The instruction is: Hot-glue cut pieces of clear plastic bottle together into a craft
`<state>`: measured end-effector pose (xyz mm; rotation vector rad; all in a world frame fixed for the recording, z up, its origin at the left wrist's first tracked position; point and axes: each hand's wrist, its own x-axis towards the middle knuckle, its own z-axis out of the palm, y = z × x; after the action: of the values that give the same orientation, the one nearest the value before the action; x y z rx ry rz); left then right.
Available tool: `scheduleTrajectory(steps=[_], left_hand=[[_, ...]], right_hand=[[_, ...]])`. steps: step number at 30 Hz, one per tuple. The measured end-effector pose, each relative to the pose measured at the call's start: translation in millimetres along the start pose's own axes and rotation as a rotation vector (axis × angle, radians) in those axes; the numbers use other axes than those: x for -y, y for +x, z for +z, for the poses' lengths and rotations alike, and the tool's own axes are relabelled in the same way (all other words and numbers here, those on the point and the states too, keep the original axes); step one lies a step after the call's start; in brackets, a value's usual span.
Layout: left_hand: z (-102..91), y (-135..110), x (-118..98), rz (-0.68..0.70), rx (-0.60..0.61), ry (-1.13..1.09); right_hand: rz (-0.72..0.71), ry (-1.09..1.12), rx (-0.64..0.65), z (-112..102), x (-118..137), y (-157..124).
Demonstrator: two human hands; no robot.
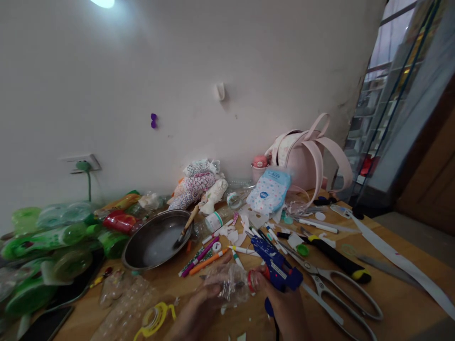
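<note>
Left hand (202, 297): fingers grasping clear plastic bottle (235, 285). Right hand (282, 302): fingers wrapped round blue glue gun (275, 263). Scissors (312, 270) lie right of right fingers.

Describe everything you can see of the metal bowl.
The metal bowl is round and broad, its grey surface looking smooth, with a thin, bright rim. It sits on the wooden table, left of centre, between a jumble of plastic bottles and scattered markers. Its inside is pale and cloudy; whether that is liquid, residue or reflected light, I cannot tell. A wooden-handled brush slants inside, dark end down, handle crossing the right-hand rim.
</note>
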<state>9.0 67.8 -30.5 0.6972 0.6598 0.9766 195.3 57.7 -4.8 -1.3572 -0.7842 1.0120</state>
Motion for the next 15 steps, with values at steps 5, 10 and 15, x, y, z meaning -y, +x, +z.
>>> scheduleTrajectory(steps=[5, 10, 15], left_hand=[[2.8, -1, 6, 0.065, -0.083, 0.103], [2.7, 0, 6, 0.12, -0.15, 0.454], [-2.3, 2, 12, 0.156, -0.129, 0.539]], right_hand=[[0.092, 0.121, 0.048, -6, -3, 6], [0.102, 0.101, 0.078, -13, 11, 6], [0.076, -0.019, 0.132, -14, 18, 7]])
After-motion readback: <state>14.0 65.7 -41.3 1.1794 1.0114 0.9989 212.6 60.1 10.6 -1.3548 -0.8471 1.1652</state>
